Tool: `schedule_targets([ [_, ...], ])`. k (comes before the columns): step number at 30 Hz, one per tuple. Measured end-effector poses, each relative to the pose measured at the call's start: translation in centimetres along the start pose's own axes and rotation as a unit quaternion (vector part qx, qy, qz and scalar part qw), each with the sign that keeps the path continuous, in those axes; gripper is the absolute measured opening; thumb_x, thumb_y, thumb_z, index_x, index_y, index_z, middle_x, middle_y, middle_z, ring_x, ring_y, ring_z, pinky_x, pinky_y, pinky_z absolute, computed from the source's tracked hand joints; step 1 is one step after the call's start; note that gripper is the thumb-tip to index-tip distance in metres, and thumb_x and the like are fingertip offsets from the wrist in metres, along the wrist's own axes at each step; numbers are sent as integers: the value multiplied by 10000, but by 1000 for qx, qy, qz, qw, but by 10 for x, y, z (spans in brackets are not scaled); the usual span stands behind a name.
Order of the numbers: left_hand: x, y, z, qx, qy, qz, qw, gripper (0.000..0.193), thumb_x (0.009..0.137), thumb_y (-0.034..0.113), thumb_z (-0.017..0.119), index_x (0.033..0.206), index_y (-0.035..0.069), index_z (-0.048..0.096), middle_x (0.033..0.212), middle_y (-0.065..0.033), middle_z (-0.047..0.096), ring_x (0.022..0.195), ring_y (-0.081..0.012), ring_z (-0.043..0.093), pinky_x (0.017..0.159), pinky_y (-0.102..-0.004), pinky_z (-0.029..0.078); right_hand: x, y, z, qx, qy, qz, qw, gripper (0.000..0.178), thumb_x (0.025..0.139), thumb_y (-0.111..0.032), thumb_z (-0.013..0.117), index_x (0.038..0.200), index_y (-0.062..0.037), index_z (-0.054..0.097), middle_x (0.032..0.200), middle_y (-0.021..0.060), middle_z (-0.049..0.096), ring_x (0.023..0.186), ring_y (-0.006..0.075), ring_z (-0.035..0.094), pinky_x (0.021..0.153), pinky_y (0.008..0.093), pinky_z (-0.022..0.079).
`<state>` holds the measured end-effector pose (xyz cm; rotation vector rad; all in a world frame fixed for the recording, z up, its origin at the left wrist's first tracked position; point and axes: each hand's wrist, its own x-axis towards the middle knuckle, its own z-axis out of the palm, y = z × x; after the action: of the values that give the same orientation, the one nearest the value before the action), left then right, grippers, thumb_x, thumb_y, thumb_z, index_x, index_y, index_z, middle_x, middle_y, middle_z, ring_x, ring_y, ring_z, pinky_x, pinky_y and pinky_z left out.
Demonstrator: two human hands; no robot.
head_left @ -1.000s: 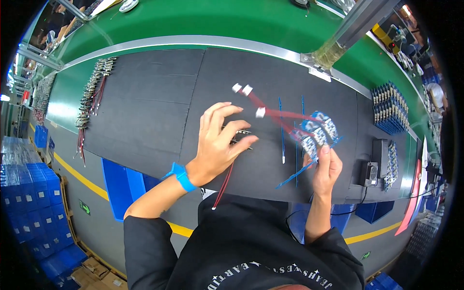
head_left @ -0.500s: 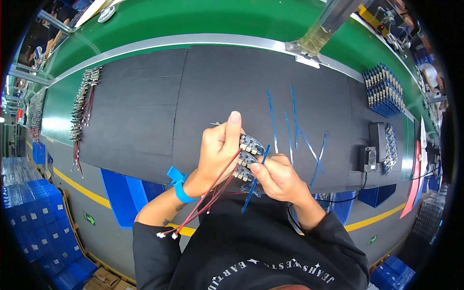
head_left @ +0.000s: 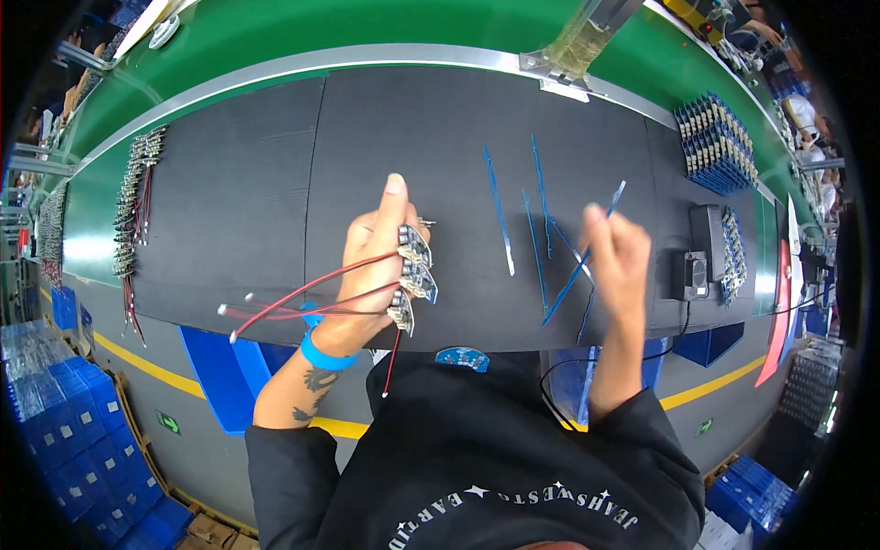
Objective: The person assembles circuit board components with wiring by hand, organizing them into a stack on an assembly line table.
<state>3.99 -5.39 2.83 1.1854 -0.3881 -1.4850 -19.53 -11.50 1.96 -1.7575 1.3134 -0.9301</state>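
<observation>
My left hand (head_left: 371, 243), thumb pointing up, is closed on a fanned row of small circuit boards (head_left: 419, 280) left of the mat's middle. Red wires (head_left: 316, 286) with white plugs trail from the boards across the wrist, blurred at their ends. Over the right part of the mat, my right hand (head_left: 621, 252) pinches a narrow blue strip (head_left: 579, 266), apart from the boards. Under and beside it lie several similar blue strips (head_left: 498, 206). Another blue circuit board (head_left: 463, 357) shows at the near edge of the mat, against my shirt.
The black mat (head_left: 238, 202) covers the bench. Boards with red wires (head_left: 139, 197) line its left end. Stacked blue boards (head_left: 717, 147) stand at the far right, near a black box-shaped device (head_left: 689, 273) and more boards (head_left: 731, 252). A metal post (head_left: 577, 50) rises behind; blue bins (head_left: 225, 376) sit below.
My hands have parted. The right hand has moved right with a blue strip, away from the boards. My left hand has shifted left and turned, still holding the boards, and their wires swing left.
</observation>
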Motion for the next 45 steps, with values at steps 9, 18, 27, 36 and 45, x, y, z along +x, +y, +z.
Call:
schedule_targets([
  [9, 7, 6, -15, -2, 134, 121, 983, 511, 964, 437, 457, 553, 147, 367, 429, 30, 302, 310, -71, 247, 302, -234, 198, -59, -18, 24, -151, -293, -317, 889, 453, 697, -418, 735, 1040, -139, 637, 964, 42, 559, 866, 211, 557, 693, 343, 476],
  [18, -22, 23, -41, -62, 126, 123, 982, 528, 962, 449, 450, 553, 123, 379, 438, 23, 313, 306, -70, 283, 294, -230, 240, -62, -11, 36, -88, -336, -315, 883, 307, 735, -164, 737, 1006, -54, 644, 859, 54, 550, 738, 198, 565, 625, 320, 482],
  [27, -51, 41, -56, 57, 160, 208, 963, 565, 984, 423, 401, 519, 103, 377, 415, 6, 314, 318, -75, 254, 311, -238, 206, -19, -56, 34, -135, -271, -210, 930, 92, 775, -31, 644, 842, 4, 591, 724, 117, 541, 637, 285, 583, 550, 377, 450],
  [36, -58, 39, -66, 15, 226, 205, 952, 580, 964, 456, 429, 496, 127, 329, 388, 10, 274, 293, -75, 192, 308, -245, 130, -13, -45, 72, -151, -317, -269, 897, 121, 781, -78, 666, 867, -23, 601, 838, 94, 515, 735, 272, 582, 620, 386, 474],
  [45, -69, 41, -89, -20, 173, 194, 965, 551, 988, 401, 408, 527, 99, 392, 426, 10, 329, 343, -60, 284, 339, -232, 225, -11, -57, 86, -129, -276, -235, 923, 81, 754, -43, 674, 823, -19, 639, 878, 89, 592, 778, 253, 607, 680, 360, 484],
])
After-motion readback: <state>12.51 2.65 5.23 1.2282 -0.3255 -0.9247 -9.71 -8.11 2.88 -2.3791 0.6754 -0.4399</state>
